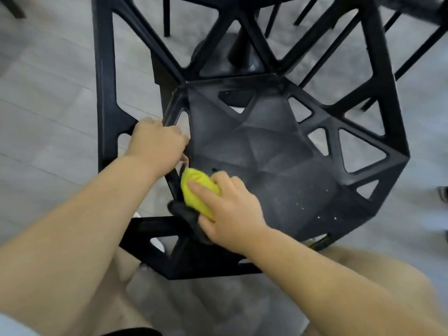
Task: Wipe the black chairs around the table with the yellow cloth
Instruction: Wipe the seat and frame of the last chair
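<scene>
A: Where's the cloth rn?
B: Bunched yellow cloth (194,192) is on the black plastic chair w/ triangular cut-outs (278,151), at the seat's near-left corner, touching the seat.
A: Which hand's got it?
B: Right hand (230,209). Fingers lie curled over the top of the wad, thumb at its near edge, so it's clamped on the cloth & pressing it onto the seat.
A: And the other?
B: Left hand (157,144) is at the chair's left side, just beyond the cloth. Fingers are wrapped round a strut of the frame at the seat's left edge, so it's clamped on the chair.
A: Anything else by the cloth?
B: A dark crumpled lump (184,212) right under the cloth's near end, touching it. Too blurry, can't tell what it is.
A: Rest of the scene?
B: Seen thru the chair's far cut-outs: a black round pedestal foot (240,52). Thin black legs of other chairs (166,15) stand beyond the chair, left & right. Pale grey plank floor (48,93) under everything. Person's bare knees (388,275) are on the chair's near side.
</scene>
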{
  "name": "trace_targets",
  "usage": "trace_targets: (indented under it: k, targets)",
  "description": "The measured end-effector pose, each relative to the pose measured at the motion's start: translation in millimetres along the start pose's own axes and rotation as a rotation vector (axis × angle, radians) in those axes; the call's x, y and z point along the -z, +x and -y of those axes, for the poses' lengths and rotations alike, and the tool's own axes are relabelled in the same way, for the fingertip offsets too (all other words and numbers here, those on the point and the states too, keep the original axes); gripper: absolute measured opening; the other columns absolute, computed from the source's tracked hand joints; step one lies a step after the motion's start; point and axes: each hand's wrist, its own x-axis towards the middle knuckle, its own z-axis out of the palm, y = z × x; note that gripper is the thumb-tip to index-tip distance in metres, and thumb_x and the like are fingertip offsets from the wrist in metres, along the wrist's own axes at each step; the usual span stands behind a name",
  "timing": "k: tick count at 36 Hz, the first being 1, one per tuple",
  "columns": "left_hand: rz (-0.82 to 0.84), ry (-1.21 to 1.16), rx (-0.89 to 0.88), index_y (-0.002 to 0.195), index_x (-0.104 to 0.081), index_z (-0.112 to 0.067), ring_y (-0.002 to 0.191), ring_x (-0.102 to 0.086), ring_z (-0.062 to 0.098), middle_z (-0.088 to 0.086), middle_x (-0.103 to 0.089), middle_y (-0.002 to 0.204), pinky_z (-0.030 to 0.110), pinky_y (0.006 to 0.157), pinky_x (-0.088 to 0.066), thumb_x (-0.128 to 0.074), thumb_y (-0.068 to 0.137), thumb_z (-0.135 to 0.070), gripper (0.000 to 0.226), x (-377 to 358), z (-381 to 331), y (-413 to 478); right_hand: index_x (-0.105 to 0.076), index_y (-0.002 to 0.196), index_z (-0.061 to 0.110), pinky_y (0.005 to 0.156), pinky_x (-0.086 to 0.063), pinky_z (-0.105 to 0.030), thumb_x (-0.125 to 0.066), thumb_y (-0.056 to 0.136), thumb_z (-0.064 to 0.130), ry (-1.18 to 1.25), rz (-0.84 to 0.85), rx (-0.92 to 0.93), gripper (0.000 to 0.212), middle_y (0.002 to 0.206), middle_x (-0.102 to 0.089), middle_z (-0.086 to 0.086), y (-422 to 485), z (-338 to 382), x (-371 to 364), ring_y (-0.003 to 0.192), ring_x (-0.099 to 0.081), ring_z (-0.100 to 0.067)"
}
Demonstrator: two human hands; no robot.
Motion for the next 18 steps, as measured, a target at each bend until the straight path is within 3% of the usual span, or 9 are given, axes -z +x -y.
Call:
trace_targets:
  k: [3, 5, 7, 10, 14, 16, 18]
  targets:
    - [0.021, -0.044, -0.001, 0.13, -0.051, -0.026, 0.116, -0.047, 0.03, -0.006, -0.051, 0.13, 0.037, 0.097, -0.027, -0.033, 0.094, -0.056, 0.05, -1.7, -3.7, -16.1, -0.049, 0.125, 0.036, 0.056, -0.05, -0.034, -0.045, 0.069, 0.042, 0.065, 0.106, 0.174, 0.056, 0.111, -0.052, -0.005, -14.2, -37.3, 16.0, 0.084, -0.056, -0.031]
    - [0.034, -0.102, -0.01, 0.134, -0.048, -0.029, 0.13, -0.031, 0.032, -0.004, -0.041, 0.14, 0.041, 0.108, -0.015, -0.033, 0.094, -0.056, 0.051, -2.7, -7.3, -29.4, -0.054, 0.125, 0.033, 0.07, -0.054, -0.039, -0.047, 0.07, 0.04, 0.04, 0.113, 0.119, 0.056, 0.114, -0.054, -0.009, -17.7, -74.3, 26.6, 0.09, -0.058, -0.036]
    - [0.069, -0.242, 0.024, 0.137, -0.045, -0.03, 0.142, -0.014, 0.028, -0.004, -0.029, 0.151, 0.041, 0.114, -0.003, -0.034, 0.093, -0.058, 0.054, -2.0, -14.8, -43.7, -0.056, 0.128, 0.028, 0.08, -0.052, -0.046, -0.049, 0.073, 0.037, -0.029, 0.0, -0.133, 0.056, 0.118, -0.051, -0.015, -17.3, -108.1, 38.9, 0.098, -0.054, -0.041]
    - [0.097, -0.375, 0.083, 0.141, -0.041, -0.026, 0.145, -0.004, 0.024, -0.006, -0.027, 0.153, 0.043, 0.115, 0.001, -0.035, 0.091, -0.061, 0.06, -5.1, -35.3, -67.2, -0.045, 0.136, 0.026, 0.089, -0.042, -0.048, -0.053, 0.085, 0.028, -0.181, -0.142, -0.625, 0.052, 0.129, -0.039, -0.017, -18.4, -142.0, 54.3, 0.11, -0.042, -0.044]
    - [0.04, -0.372, 0.114, 0.145, -0.032, -0.018, 0.144, 0.002, 0.029, -0.005, -0.027, 0.151, 0.047, 0.115, 0.007, -0.027, 0.094, -0.057, 0.065, -17.5, -57.1, -89.3, -0.039, 0.137, 0.024, 0.079, -0.04, -0.043, -0.051, 0.087, 0.029, -0.193, -0.224, -0.938, 0.051, 0.132, -0.032, -0.016, -16.2, -114.2, 48.3, 0.112, -0.037, -0.041]
    - [0.0, -0.369, 0.118, 0.145, -0.033, -0.017, 0.145, 0.0, 0.029, -0.005, -0.029, 0.15, 0.046, 0.115, 0.006, -0.027, 0.096, -0.053, 0.061, -21.4, -57.0, -91.4, -0.042, 0.134, 0.024, 0.071, -0.036, -0.038, -0.052, 0.085, 0.029, -0.187, -0.21, -0.887, 0.05, 0.129, -0.035, -0.015, -16.0, -76.8, 32.8, 0.108, -0.04, -0.039]
    - [-0.039, -0.392, 0.112, 0.142, -0.037, -0.017, 0.145, -0.004, 0.029, -0.005, -0.034, 0.148, 0.046, 0.114, 0.004, -0.03, 0.097, -0.048, 0.055, -23.7, -55.1, -90.4, -0.05, 0.126, 0.025, 0.064, -0.032, -0.034, -0.056, 0.078, 0.029, -0.181, -0.201, -0.643, 0.048, 0.119, -0.042, -0.013, -21.1, -33.4, 16.3, 0.098, -0.044, -0.037]
